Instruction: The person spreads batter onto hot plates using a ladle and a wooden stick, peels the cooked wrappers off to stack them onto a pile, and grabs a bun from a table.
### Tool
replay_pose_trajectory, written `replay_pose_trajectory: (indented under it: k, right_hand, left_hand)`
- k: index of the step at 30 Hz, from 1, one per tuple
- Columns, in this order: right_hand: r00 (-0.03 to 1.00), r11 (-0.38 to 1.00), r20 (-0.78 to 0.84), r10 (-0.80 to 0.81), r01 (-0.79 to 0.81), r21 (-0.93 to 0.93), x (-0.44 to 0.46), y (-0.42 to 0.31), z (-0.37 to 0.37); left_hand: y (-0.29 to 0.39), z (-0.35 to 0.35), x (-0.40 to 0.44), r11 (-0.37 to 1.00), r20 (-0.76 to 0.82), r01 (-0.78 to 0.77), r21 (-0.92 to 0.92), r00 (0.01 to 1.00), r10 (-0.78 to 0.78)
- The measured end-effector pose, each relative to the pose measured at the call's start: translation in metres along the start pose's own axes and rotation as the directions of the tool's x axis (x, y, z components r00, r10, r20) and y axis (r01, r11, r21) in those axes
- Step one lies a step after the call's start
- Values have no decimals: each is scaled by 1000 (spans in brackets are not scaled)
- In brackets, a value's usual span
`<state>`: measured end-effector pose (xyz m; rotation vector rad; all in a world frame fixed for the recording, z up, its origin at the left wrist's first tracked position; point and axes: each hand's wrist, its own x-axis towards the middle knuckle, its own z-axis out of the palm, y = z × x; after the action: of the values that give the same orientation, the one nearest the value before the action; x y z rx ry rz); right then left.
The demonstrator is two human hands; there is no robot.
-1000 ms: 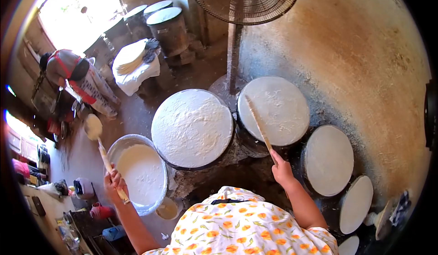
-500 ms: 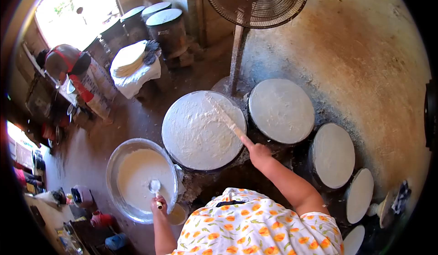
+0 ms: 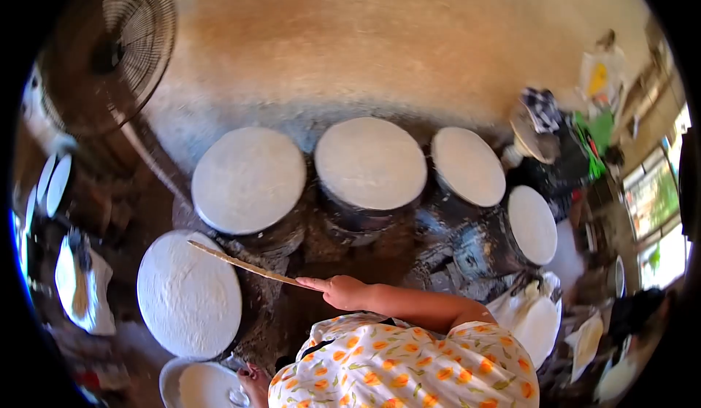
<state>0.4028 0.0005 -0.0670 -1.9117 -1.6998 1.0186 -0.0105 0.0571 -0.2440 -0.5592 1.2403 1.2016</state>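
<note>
My right hand (image 3: 342, 292) is closed around the end of a long, flat wooden spatula (image 3: 248, 266), index finger stretched along it. The spatula's tip overlaps the upper edge of a round griddle (image 3: 188, 298) coated with streaky white batter; whether it touches cannot be told. Low in the view, my left hand (image 3: 254, 383) is closed at the rim of a metal basin (image 3: 169, 382) of creamy batter. It grips a ladle (image 3: 238, 396), whose bowl shows in the basin; my shirt partly hides this hand.
More white-topped round griddles curve to the right: one (image 3: 248, 180), another (image 3: 371, 163), then several smaller-looking ones (image 3: 469, 166) on dark drum bases. A standing fan (image 3: 139, 43) is at upper left. White flat sheets (image 3: 537, 324) lie on a cloth at right.
The view has swung to the right, so the fan and basin sit further left. The spatula has gone from across the griddle's middle to its edge. Both hands keep their grip.
</note>
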Motion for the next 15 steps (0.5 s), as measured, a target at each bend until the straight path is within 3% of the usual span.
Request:
replay_pose_trajectory:
  k: [4, 8, 10, 11, 13, 15]
  right_hand:
    - [982, 984, -55, 178, -177, 28, -51, 45, -33]
    - [933, 977, -307, 187, -144, 157, -123, 124, -41]
    - [894, 971, -404, 193, -115, 210, -164, 157, -51]
    - [837, 969, -511, 195, -84, 233, -187, 170, -57]
    - [757, 963, -619, 209, -51, 263, -229, 194, -70]
    - [678, 902, -595, 431, -310, 301, -269, 212, -81]
  left_hand:
    - [-49, 44, -2, 972, 247, -90, 217, 969, 34]
    - [-127, 92, -40, 913, 423, -151, 380, 906, -27]
    - [-178, 123, -91, 825, 440, -93, 558, 876, -198]
    - [-189, 123, -52, 752, 561, -178, 634, 776, -290]
    - [-252, 149, -100, 723, 570, -234, 651, 779, -261]
    - [-316, 176, -153, 663, 602, -325, 674, 762, -238]
